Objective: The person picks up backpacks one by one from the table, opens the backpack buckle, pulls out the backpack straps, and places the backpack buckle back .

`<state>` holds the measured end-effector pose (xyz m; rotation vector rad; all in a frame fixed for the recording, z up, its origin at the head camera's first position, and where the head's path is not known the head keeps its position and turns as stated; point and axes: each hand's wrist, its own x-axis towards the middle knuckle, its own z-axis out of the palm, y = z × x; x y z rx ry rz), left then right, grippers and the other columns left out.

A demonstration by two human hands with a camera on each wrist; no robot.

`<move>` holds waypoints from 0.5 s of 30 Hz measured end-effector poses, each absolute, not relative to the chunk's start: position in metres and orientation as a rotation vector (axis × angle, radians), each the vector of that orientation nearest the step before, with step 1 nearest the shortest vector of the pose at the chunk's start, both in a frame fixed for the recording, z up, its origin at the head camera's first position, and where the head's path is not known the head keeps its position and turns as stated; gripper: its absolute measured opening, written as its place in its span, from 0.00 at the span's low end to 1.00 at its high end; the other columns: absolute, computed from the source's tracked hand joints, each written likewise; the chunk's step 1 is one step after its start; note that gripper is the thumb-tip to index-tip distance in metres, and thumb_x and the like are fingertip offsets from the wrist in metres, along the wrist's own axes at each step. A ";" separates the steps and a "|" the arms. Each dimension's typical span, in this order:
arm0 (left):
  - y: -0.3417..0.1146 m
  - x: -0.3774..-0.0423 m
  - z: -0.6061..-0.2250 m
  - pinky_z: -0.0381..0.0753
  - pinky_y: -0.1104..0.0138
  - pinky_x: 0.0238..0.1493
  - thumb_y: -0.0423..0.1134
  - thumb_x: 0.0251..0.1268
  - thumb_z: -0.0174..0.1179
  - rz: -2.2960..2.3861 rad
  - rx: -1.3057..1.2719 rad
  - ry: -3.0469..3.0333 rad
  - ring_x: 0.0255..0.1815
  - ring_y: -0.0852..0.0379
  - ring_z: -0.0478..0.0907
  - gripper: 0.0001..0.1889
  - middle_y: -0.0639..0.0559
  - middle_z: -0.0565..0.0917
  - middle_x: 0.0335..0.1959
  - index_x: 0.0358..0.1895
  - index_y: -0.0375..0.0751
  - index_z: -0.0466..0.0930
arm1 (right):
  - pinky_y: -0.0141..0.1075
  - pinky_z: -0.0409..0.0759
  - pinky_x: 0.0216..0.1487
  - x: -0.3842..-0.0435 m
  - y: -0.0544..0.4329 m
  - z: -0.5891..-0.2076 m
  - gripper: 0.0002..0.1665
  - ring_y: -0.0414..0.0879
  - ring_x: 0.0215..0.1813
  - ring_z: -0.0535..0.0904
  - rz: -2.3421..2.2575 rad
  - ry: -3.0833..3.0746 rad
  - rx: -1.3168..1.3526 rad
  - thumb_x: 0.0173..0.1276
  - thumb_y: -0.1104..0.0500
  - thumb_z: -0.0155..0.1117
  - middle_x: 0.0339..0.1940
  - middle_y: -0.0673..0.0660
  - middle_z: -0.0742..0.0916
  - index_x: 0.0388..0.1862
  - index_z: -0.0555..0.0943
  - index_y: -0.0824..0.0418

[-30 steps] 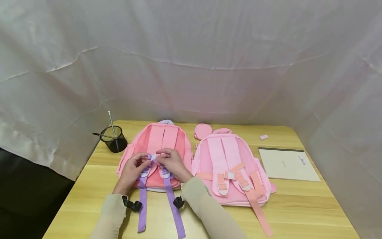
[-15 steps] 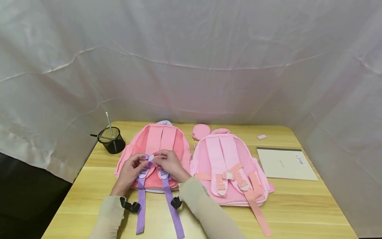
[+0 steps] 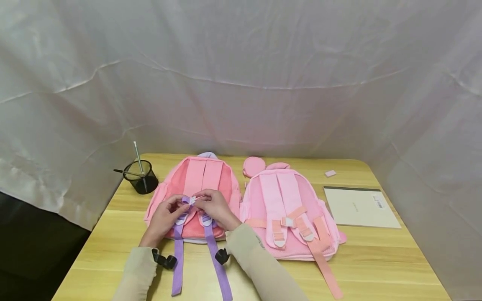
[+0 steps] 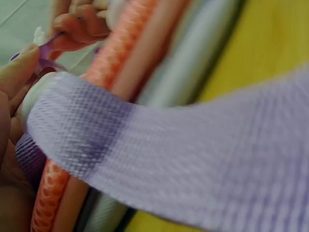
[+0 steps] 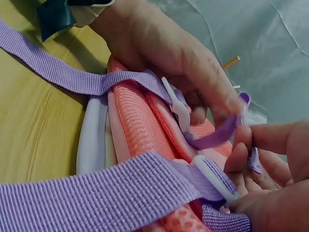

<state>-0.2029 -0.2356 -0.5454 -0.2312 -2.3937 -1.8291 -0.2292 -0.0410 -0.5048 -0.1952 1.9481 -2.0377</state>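
A coral-pink backpack [image 3: 169, 184] lies with its shoulder straps up. Above its lower half, both hands work close together on a narrow purple strap [image 5: 212, 140] with a small white buckle [image 3: 193, 200]. My left hand [image 3: 164, 217] pinches the strap to the left of the buckle, where a short purple loop sticks up. From the other side, my right hand [image 3: 216, 207] pinches the strap by the buckle. The fingertips partly cover the buckle, so I cannot tell if its halves are joined. Two wide purple webbing ends [image 3: 178, 263] hang down from white adjusters toward the front edge.
To the right lies a light pink backpack [image 3: 260, 200] with orange straps, close against the first. A round pink pouch [image 3: 254, 166] sits behind. A black mesh pen cup [image 3: 148, 182] stands far left; a notepad [image 3: 357, 209] and a small pink eraser-like block [image 3: 330, 173] lie right.
Both hands stay at the strap. The white buckle shifts slightly between the fingertips, and the purple loop beside the left fingers shows more. The head view shifted a little earlier on.
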 end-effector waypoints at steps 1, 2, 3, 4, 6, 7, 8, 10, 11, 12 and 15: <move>-0.235 -0.203 -0.545 0.77 0.74 0.37 0.35 0.71 0.67 -1.815 -0.240 -2.413 0.36 0.65 0.78 0.13 0.58 0.83 0.35 0.53 0.34 0.82 | 0.30 0.82 0.30 -0.230 -0.041 -0.505 0.11 0.42 0.29 0.82 -2.039 1.943 -0.201 0.68 0.71 0.66 0.31 0.55 0.89 0.48 0.86 0.69; -0.235 -0.203 -0.545 0.77 0.74 0.37 0.36 0.71 0.67 -1.808 -0.248 -2.424 0.35 0.65 0.78 0.13 0.58 0.83 0.34 0.53 0.35 0.83 | 0.29 0.82 0.30 -0.230 -0.041 -0.505 0.11 0.42 0.29 0.82 -2.038 1.945 -0.210 0.68 0.71 0.66 0.31 0.55 0.89 0.48 0.86 0.69; -0.234 -0.203 -0.546 0.77 0.74 0.37 0.36 0.71 0.67 -1.801 -0.254 -2.433 0.35 0.65 0.78 0.13 0.58 0.83 0.34 0.53 0.35 0.83 | 0.29 0.81 0.30 -0.230 -0.041 -0.505 0.11 0.41 0.29 0.82 -2.032 1.945 -0.213 0.68 0.71 0.66 0.31 0.55 0.89 0.49 0.85 0.69; -0.234 -0.204 -0.546 0.77 0.74 0.37 0.36 0.71 0.67 -1.808 -0.252 -2.426 0.35 0.65 0.78 0.13 0.57 0.83 0.34 0.53 0.34 0.82 | 0.28 0.81 0.31 -0.230 -0.041 -0.505 0.11 0.41 0.29 0.82 -2.026 1.944 -0.210 0.68 0.70 0.66 0.32 0.55 0.89 0.49 0.85 0.69; -0.233 -0.204 -0.546 0.77 0.74 0.36 0.34 0.72 0.66 -1.830 -0.238 -2.394 0.35 0.65 0.78 0.12 0.57 0.84 0.34 0.53 0.32 0.82 | 0.29 0.82 0.31 -0.230 -0.041 -0.505 0.11 0.41 0.29 0.83 -2.034 1.941 -0.192 0.69 0.70 0.66 0.32 0.56 0.89 0.50 0.85 0.69; -0.233 -0.204 -0.546 0.77 0.74 0.36 0.34 0.72 0.65 -1.833 -0.235 -2.384 0.34 0.65 0.78 0.12 0.57 0.83 0.33 0.53 0.32 0.82 | 0.29 0.82 0.32 -0.230 -0.040 -0.505 0.11 0.41 0.29 0.83 -2.039 1.942 -0.183 0.69 0.70 0.66 0.32 0.57 0.89 0.50 0.85 0.69; -0.233 -0.204 -0.545 0.77 0.74 0.36 0.33 0.72 0.65 -1.836 -0.230 -2.373 0.34 0.65 0.78 0.12 0.57 0.83 0.33 0.53 0.31 0.82 | 0.31 0.83 0.32 -0.229 -0.039 -0.505 0.11 0.41 0.29 0.83 -2.046 1.948 -0.178 0.69 0.70 0.66 0.33 0.58 0.89 0.49 0.85 0.70; -0.233 -0.203 -0.545 0.77 0.74 0.36 0.33 0.72 0.66 -1.821 -0.219 -2.374 0.34 0.66 0.78 0.12 0.58 0.83 0.32 0.53 0.31 0.82 | 0.32 0.85 0.33 -0.229 -0.038 -0.505 0.11 0.42 0.29 0.83 -2.057 1.952 -0.168 0.69 0.70 0.66 0.33 0.59 0.89 0.49 0.85 0.70; -0.233 -0.203 -0.544 0.76 0.74 0.36 0.33 0.71 0.66 -1.804 -0.225 -2.383 0.34 0.66 0.78 0.12 0.57 0.83 0.33 0.53 0.32 0.82 | 0.33 0.85 0.34 -0.228 -0.038 -0.505 0.11 0.42 0.29 0.83 -2.061 1.959 -0.171 0.69 0.71 0.66 0.33 0.60 0.89 0.49 0.85 0.70; -0.233 -0.203 -0.544 0.76 0.74 0.36 0.33 0.71 0.66 -1.786 -0.224 -2.399 0.34 0.66 0.78 0.12 0.57 0.83 0.33 0.53 0.32 0.82 | 0.33 0.85 0.34 -0.228 -0.037 -0.505 0.11 0.42 0.30 0.83 -2.061 1.963 -0.176 0.68 0.71 0.67 0.34 0.61 0.90 0.49 0.85 0.70; -0.234 -0.202 -0.543 0.75 0.74 0.36 0.34 0.69 0.68 -1.732 -0.239 -2.454 0.33 0.65 0.76 0.12 0.54 0.83 0.34 0.52 0.36 0.83 | 0.33 0.85 0.35 -0.230 -0.038 -0.506 0.12 0.43 0.30 0.83 -2.053 1.953 -0.198 0.67 0.72 0.67 0.34 0.60 0.90 0.50 0.85 0.70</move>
